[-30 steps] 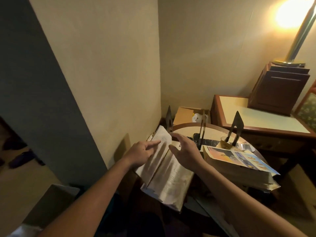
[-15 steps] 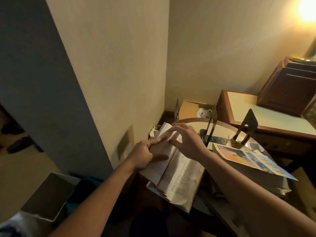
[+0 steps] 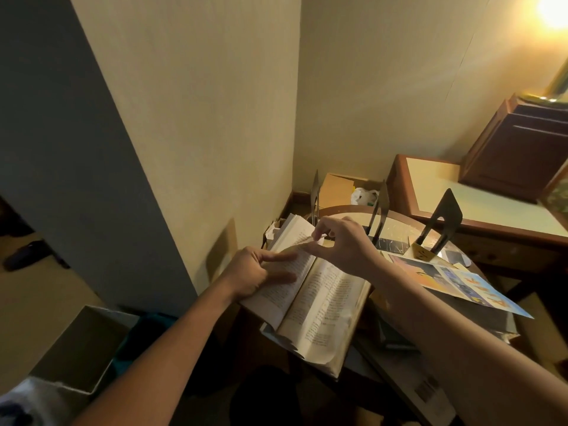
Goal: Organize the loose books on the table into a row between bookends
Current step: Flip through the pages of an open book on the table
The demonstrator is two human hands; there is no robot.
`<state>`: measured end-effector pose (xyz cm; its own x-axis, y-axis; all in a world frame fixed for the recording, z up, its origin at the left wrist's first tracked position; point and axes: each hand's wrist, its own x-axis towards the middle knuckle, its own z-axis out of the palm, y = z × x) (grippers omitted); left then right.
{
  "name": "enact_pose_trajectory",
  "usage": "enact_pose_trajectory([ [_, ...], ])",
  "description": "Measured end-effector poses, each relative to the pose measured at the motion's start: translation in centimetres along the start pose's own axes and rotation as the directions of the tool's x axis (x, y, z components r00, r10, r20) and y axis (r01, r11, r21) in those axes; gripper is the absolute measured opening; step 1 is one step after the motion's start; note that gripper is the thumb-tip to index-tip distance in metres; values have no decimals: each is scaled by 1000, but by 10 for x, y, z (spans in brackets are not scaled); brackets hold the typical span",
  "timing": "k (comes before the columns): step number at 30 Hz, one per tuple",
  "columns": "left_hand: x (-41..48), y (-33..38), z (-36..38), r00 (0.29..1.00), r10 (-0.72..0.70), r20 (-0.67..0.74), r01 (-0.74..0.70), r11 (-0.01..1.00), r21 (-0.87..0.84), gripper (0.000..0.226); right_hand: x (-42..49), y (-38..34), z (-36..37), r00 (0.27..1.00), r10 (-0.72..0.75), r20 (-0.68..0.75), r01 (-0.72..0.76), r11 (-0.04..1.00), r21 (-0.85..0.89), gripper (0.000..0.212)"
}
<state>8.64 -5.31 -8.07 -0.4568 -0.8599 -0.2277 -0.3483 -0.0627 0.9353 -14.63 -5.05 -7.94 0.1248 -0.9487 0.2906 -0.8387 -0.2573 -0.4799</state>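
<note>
The round table with a pale top and dark wooden rim (image 3: 396, 221) stands in the corner, ahead and to the person's right. On its right side lies a flat stack of books topped by a colourful illustrated cover (image 3: 461, 281). The thick open book with cream printed pages (image 3: 325, 305) rests at the near left edge, directly under both hands. Its spine runs away from the person toward the far-left black metal bookend (image 3: 314, 195). A middle bookend (image 3: 379, 210) and a right bookend (image 3: 442, 224) stand upright further right. The left hand (image 3: 252, 272) presses two straight fingers flat on the left page. The right hand (image 3: 347, 245) pinches the top corner of one thin leaf (image 3: 307, 239) between thumb and finger. The book probably needs closing first; both hands are equally near it, and the bookends lie just beyond.
</note>
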Motion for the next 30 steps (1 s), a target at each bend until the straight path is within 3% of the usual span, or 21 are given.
enact_pose_trajectory([
  [6,0,1,0,1000,-3,18,4,1000,-30,55,-2,3,-4,1000,2,3,-2,995,102,14],
  [12,3,1,0,1000,1,22,-1,1000,-16,73,-1,4,-3,999,-33,25,31,997,64,24],
  [17,1,5,0,1000,2,24,-2,1000,-8,49,-1,4,-2,997,-61,49,60,998,33,18],
  [24,2,3,-2,1000,8,9,-8,1000,-3,55,-1,1,-4,987,-118,-107,108,990,-92,7],
  [30,3,1,-2,999,4,39,-1,998,-67,59,5,-10,3,933,-37,-359,4,996,-93,12],
])
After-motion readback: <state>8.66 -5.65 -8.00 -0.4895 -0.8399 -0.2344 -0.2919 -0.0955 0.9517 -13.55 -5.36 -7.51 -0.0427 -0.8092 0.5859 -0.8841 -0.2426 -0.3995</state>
